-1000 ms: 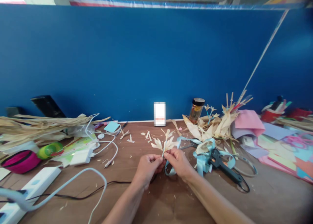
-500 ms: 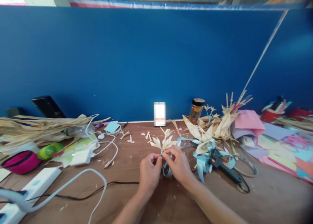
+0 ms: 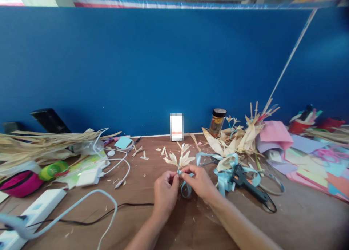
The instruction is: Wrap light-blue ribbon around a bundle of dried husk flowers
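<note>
A pale flower (image 3: 183,157) made of dried, husk-like petals stands upright between my hands, with light blue wrapping on its stem. My left hand (image 3: 165,193) pinches the stem low down, just under the petals. At the same spot, the thumb and fingers of my right hand (image 3: 199,180) close on the light blue ribbon (image 3: 186,190), which hangs in a loop below them. The fingertips of both hands nearly meet and hide part of the stem. More ribbon trails off to the right, beside a black glue gun (image 3: 249,185).
Dried husks (image 3: 240,142) and a lidded jar (image 3: 218,122) are at back right, near coloured paper (image 3: 308,162). On the left are a power strip (image 3: 35,213), white cables, a charger (image 3: 89,176) and long dried strips (image 3: 49,144). A blue partition (image 3: 152,68) rises behind.
My right fingers have shifted slightly at the stem, and more blue wrapping shows below the petals. The whole view has slid a little; the flower stays in my hands.
</note>
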`<action>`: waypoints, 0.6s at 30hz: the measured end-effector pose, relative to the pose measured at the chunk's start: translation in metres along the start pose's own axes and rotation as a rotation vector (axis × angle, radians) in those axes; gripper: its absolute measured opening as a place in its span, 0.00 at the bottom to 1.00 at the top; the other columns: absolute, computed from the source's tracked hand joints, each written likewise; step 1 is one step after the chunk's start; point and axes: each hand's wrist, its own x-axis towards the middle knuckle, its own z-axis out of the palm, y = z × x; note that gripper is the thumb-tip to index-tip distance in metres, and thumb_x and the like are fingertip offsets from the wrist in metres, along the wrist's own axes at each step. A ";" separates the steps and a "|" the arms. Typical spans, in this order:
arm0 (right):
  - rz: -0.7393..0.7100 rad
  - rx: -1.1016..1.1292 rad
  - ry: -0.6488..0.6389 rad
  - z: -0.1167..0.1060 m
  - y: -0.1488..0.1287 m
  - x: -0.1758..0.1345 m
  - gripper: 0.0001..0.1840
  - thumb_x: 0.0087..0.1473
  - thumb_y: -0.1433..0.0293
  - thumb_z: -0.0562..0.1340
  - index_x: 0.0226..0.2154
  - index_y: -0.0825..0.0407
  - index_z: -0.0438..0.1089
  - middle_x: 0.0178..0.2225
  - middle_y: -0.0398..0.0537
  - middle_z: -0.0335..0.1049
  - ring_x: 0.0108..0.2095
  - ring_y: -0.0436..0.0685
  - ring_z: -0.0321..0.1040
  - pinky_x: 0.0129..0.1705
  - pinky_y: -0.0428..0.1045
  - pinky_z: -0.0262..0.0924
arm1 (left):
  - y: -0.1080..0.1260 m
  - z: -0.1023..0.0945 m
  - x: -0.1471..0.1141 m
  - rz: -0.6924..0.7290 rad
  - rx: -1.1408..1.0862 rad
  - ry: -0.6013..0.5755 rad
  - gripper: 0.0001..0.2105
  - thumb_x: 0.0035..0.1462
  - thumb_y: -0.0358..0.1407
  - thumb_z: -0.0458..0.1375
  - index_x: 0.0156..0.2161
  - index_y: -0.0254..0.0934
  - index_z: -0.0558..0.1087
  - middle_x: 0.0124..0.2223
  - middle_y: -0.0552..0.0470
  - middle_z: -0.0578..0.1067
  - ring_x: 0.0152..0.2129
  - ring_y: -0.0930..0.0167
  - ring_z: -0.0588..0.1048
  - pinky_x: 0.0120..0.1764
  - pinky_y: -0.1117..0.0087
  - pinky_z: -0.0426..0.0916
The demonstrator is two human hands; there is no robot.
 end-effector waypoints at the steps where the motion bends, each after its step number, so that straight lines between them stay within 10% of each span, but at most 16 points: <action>1: 0.018 0.027 -0.015 0.001 0.000 0.000 0.08 0.45 0.68 0.58 0.28 0.54 0.71 0.27 0.46 0.72 0.28 0.53 0.66 0.31 0.46 0.59 | 0.000 0.000 0.000 0.013 0.035 0.004 0.10 0.50 0.38 0.52 0.30 0.33 0.72 0.26 0.49 0.76 0.24 0.68 0.72 0.26 0.73 0.63; 18: 0.091 0.181 0.113 0.027 0.007 -0.006 0.12 0.46 0.64 0.57 0.20 0.54 0.67 0.18 0.43 0.65 0.20 0.50 0.60 0.21 0.44 0.55 | -0.002 -0.003 -0.007 0.556 0.804 0.095 0.08 0.54 0.29 0.50 0.35 0.35 0.71 0.29 0.47 0.74 0.28 0.67 0.70 0.32 0.69 0.64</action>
